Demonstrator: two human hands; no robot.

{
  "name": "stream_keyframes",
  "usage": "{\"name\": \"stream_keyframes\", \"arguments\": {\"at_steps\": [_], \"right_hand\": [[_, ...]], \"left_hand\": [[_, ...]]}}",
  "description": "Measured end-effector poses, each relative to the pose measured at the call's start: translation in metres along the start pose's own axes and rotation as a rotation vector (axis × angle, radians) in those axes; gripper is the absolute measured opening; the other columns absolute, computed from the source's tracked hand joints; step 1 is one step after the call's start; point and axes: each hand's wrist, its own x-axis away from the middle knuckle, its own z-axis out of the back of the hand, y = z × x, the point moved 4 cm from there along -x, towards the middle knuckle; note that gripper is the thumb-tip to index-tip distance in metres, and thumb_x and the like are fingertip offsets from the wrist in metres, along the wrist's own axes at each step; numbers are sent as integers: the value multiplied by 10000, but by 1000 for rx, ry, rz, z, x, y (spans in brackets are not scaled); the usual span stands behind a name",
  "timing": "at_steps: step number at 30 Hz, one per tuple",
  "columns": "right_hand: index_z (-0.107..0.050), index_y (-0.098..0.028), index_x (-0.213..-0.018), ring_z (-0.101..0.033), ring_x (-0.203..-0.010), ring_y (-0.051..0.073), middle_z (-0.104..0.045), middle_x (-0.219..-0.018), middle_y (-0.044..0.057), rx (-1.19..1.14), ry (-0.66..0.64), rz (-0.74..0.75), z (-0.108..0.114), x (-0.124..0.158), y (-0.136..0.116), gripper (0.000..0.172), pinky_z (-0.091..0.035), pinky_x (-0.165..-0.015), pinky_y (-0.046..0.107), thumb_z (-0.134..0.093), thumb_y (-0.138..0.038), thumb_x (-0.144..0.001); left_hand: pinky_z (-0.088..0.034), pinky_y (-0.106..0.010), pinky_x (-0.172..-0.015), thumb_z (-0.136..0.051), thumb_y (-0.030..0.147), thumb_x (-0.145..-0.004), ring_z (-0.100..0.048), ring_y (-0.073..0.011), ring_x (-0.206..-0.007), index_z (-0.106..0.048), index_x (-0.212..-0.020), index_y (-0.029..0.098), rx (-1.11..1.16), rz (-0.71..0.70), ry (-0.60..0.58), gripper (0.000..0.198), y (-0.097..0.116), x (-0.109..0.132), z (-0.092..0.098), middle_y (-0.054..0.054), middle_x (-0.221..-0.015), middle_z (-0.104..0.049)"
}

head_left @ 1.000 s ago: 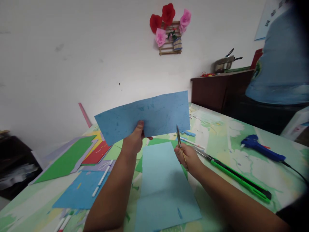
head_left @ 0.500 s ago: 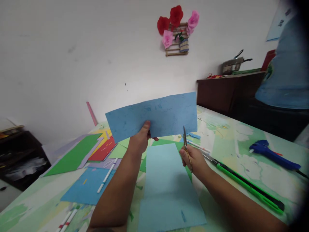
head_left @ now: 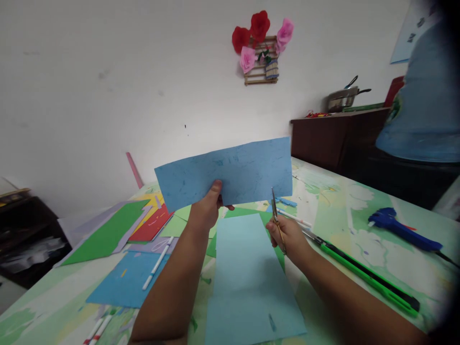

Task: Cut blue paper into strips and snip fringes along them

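A wide strip of blue paper [head_left: 247, 167] is raised above the table, pinched at its lower edge by my left hand [head_left: 208, 203], thumb in front. My right hand [head_left: 287, 235] grips a pair of scissors [head_left: 276, 215] by the handles. Their blades point up and reach the strip's lower edge near its right end; whether they have cut into it I cannot tell. Below both hands lies a light blue sheet [head_left: 247, 273] with a crease across it and a small dark mark near the front.
A green utility knife [head_left: 370, 278] and a blue glue gun [head_left: 402, 230] lie at the right. Coloured sheets [head_left: 108, 235], a blue sheet [head_left: 122, 280] and several white markers [head_left: 158, 263] cover the left. A person in a blue shirt [head_left: 420, 105] stands by the brown cabinet [head_left: 323, 143].
The whole view has shifted very slightly. Both hands, the paper strip and the scissors keep nearly the same positions.
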Motion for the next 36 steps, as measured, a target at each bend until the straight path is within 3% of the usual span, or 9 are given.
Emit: {"name": "stream_keyframes", "arguments": {"at_steps": [9, 13, 19, 22, 25, 27, 29, 31, 36], "right_hand": [[-437, -204, -556, -384, -475, 115, -415, -491, -32, -68, 114, 32, 5, -4, 0, 422, -302, -451, 252, -473, -611, -662], [-452, -200, -606, -437, -510, 125, -457, -520, -21, -203, 198, -7, 14, -11, 7, 422, -371, -504, 268, -410, -603, -722], [-518, -194, -779, -565, -615, 176, -589, -664, 25, -454, 173, -31, 23, -21, 9, 313, -450, -572, 311, -454, -497, -736], [-546, -185, -936, -599, -725, 212, -639, -833, 54, -645, 134, -2, 20, -20, 5, 319, -467, -649, 352, -551, -377, -681], [-528, -174, -1019, -586, -845, 225, -634, -933, 60, -695, 419, 49, 30, -19, 9, 380, -456, -744, 380, -573, -306, -666], [-528, -165, -1018, -567, -904, 223, -632, -941, 55, -651, 647, 78, 39, -17, 13, 381, -438, -798, 387, -576, -301, -665], [-534, -175, -994, -561, -923, 212, -628, -945, 46, -692, 723, 94, 41, -19, 15, 354, -432, -820, 375, -571, -298, -664], [-535, -193, -961, -569, -899, 201, -624, -924, 36, -741, 669, 97, 38, -22, 15, 308, -448, -794, 358, -551, -302, -674], [-505, -195, -765, -547, -611, 159, -573, -670, 2, -427, 570, -95, 38, -23, 23, 238, -448, -550, 296, -579, -398, -665]], "left_hand": [[-544, -237, -506, -640, 368, -656, -614, -163, -735, -473, -1090, 203, 59, -11, 121, 493, 2, -6, 4, -68, -1051, -578], [-547, -254, -555, -657, 305, -651, -614, -174, -781, -496, -1069, 191, 54, 41, 200, 462, 2, -8, 11, -71, -1021, -603], [-511, -254, -499, -720, 281, -569, -620, -205, -719, -608, -825, 148, -157, 386, -118, 309, -16, 0, 8, -111, -916, -652], [-502, -265, -493, -716, 304, -574, -615, -185, -650, -603, -780, 149, -145, 429, -158, 282, -22, 1, 6, -100, -816, -656], [-508, -304, -513, -679, 371, -608, -612, -178, -606, -586, -785, 138, -21, 452, -300, 307, -29, 3, -8, -68, -714, -628], [-513, -333, -586, -668, 381, -618, -626, -201, -721, -583, -867, 155, 82, 474, -406, 347, -36, 8, -22, -75, -819, -627], [-497, -363, -698, -681, 334, -618, -606, -208, -846, -579, -892, 158, 101, 498, -404, 341, -49, 15, -34, -99, -941, -613], [-479, -364, -731, -679, 322, -620, -588, -202, -884, -577, -897, 160, 78, 510, -373, 337, -63, 23, -45, -97, -950, -606], [-489, -290, -611, -616, 318, -654, -576, -118, -601, -523, -701, 127, 26, 420, -252, 217, -78, 23, -49, -29, -652, -580]]}}
